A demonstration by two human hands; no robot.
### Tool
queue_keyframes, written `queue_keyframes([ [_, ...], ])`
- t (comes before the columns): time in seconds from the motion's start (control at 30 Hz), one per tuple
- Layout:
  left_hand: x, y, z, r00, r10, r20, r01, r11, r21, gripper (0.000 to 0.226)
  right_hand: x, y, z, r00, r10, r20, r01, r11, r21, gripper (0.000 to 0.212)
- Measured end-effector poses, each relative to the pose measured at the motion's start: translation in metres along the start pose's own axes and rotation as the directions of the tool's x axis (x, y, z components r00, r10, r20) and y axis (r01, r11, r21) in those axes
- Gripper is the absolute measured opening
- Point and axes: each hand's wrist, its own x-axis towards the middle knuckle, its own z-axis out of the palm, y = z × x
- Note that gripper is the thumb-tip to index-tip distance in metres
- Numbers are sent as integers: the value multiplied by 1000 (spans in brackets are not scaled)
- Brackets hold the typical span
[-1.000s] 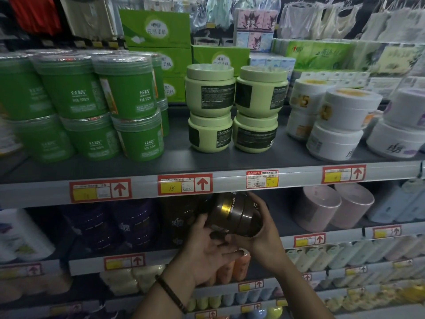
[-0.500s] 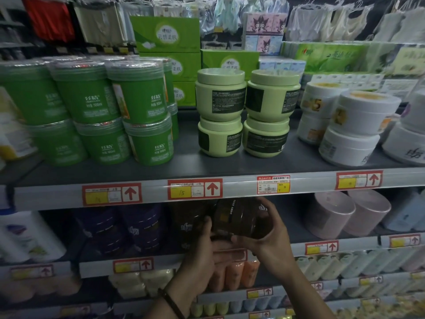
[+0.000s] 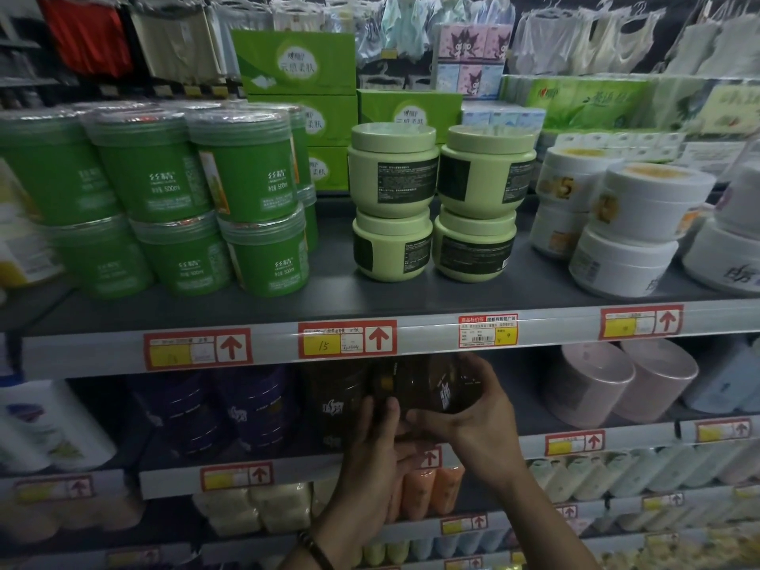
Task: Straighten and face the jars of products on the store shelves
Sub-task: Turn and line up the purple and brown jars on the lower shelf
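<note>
A dark brown jar (image 3: pixel 423 384) sits in the second shelf, just under the top shelf's price rail. My right hand (image 3: pixel 473 417) curls round its right side and bottom. My left hand (image 3: pixel 374 454) holds its lower left from below, fingers up against it. Another dark brown jar (image 3: pixel 333 405) stands directly to its left. On the top shelf stand stacked green jars (image 3: pixel 242 199), pale green jars (image 3: pixel 392 170) with dark back labels facing out, and white jars (image 3: pixel 649 203).
Purple jars (image 3: pixel 255 405) stand left of the brown ones, and pink jars (image 3: pixel 592 384) lie on their sides at the right. The top shelf's price rail (image 3: pixel 411 335) hangs close above my hands. Lower shelves hold small tubes and bottles.
Both hands have carried the brown jar up and back into the second shelf. It has turned from lid-forward to upright, label side out.
</note>
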Motion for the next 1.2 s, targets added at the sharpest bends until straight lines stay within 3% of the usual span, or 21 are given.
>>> queue_keyframes([
  [0.37, 0, -2, 7, 988, -142, 56, 150, 974, -172, 40, 3, 2, 4, 996, 87, -37, -83, 992, 99, 111],
  [0.53, 2, -3, 2, 980, -177, 93, 183, 981, -65, 49, 8, 2, 7, 994, 98, -55, -92, 991, 101, 102],
  [0.87, 5, -11, -8, 992, -51, -119, 50, 999, -11, 18, 15, -6, 12, 1000, 17, -3, -17, 1000, 1, 86],
  [1.2, 4, -13, -20, 993, -74, -90, 78, 996, 39, 31, 22, -3, 18, 999, -13, 42, 15, 999, -40, 83],
])
